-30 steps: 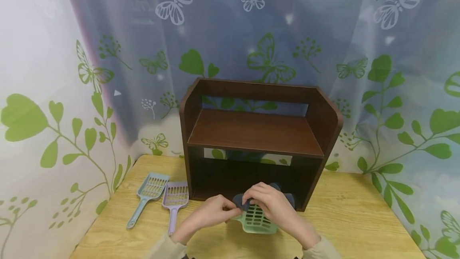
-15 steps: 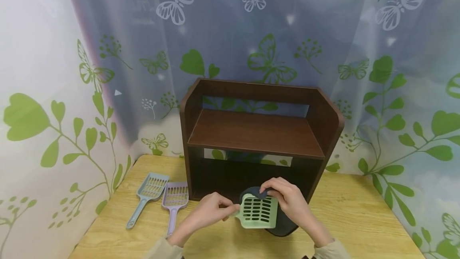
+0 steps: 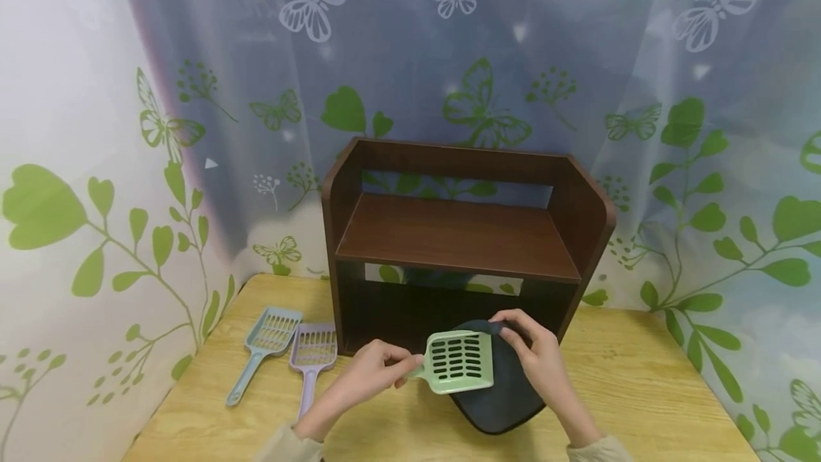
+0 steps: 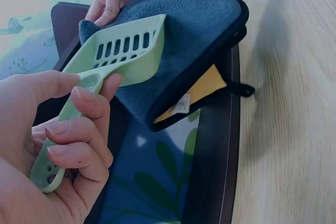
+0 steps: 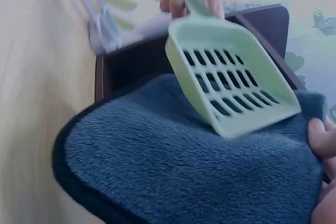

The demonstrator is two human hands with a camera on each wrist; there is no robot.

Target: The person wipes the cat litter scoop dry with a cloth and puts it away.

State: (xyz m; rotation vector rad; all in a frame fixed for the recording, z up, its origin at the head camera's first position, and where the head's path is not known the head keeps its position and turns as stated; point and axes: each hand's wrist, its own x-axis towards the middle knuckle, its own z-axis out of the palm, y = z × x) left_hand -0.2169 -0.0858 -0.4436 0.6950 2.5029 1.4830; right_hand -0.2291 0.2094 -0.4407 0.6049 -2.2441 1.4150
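Observation:
A light green slotted litter scoop point(image 3: 460, 362) is held by its handle in my left hand point(image 3: 372, 373); the left wrist view shows the fingers curled round that handle point(image 4: 73, 106). My right hand point(image 3: 532, 348) pinches the edge of a dark blue-grey plush cloth point(image 3: 503, 398) with black trim. Behind and beneath the scoop's head the cloth hangs, touching it in the right wrist view. In the left wrist view, the cloth's folded inside shows yellow with a white label, and a black loop point(image 4: 241, 88) sticks out from its edge.
A dark brown two-tier shelf point(image 3: 458, 234) stands right behind my hands. To the left on the wooden table point(image 3: 641, 391) lie a blue scoop point(image 3: 269, 337) and a purple scoop point(image 3: 313, 351). A curtain point(image 3: 410, 41) with butterflies and leaves hangs behind.
My right hand has moved right from over the scoop, drawing the cloth with it, so the cloth now spreads lower behind the scoop. The green scoop has risen slightly in my left hand.

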